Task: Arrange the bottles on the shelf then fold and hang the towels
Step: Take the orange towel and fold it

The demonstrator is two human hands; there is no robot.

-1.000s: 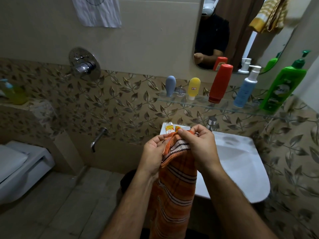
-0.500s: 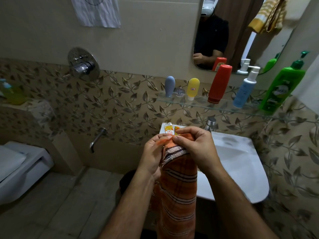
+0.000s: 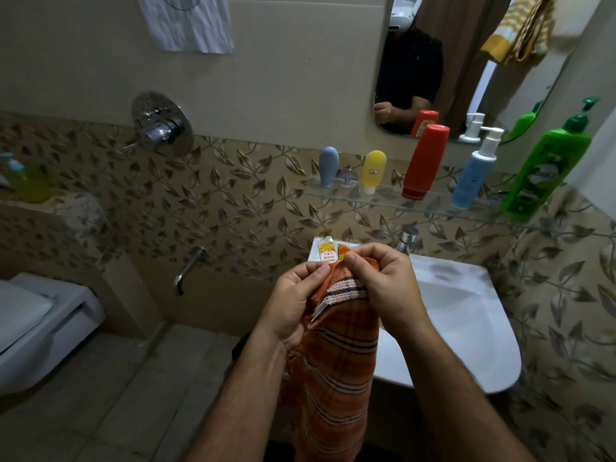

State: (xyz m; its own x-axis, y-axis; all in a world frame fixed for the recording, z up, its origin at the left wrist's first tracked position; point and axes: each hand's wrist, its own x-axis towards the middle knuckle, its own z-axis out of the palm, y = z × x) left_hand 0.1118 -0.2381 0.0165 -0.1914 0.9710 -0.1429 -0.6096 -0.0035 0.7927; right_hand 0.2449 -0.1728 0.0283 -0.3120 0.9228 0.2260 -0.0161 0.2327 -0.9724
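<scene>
An orange striped towel [image 3: 336, 368] hangs down in front of the sink, held at its top edge by both hands. My left hand [image 3: 293, 305] pinches the left corner and my right hand [image 3: 383, 288] grips the bunched top beside it. On the glass shelf [image 3: 376, 200] stand a grey-blue tube [image 3: 328, 166], a yellow tube [image 3: 374, 171], a red bottle [image 3: 425, 161], a blue pump bottle [image 3: 475, 175] and a green pump bottle [image 3: 546, 168]. A white cloth [image 3: 186, 23] hangs on the wall at top left. A yellow towel [image 3: 516, 28] shows in the mirror.
The white sink [image 3: 466, 315] with its tap [image 3: 407, 240] sits below the shelf; small tubes [image 3: 328, 253] lie on its back left corner. A wall spout [image 3: 186, 271] and shower valve [image 3: 161, 125] are at left, with a toilet [image 3: 36, 325] further left.
Both hands have shifted their hold along the towel's top edge, the thumbs now closer together. The towel hangs straighter below them.
</scene>
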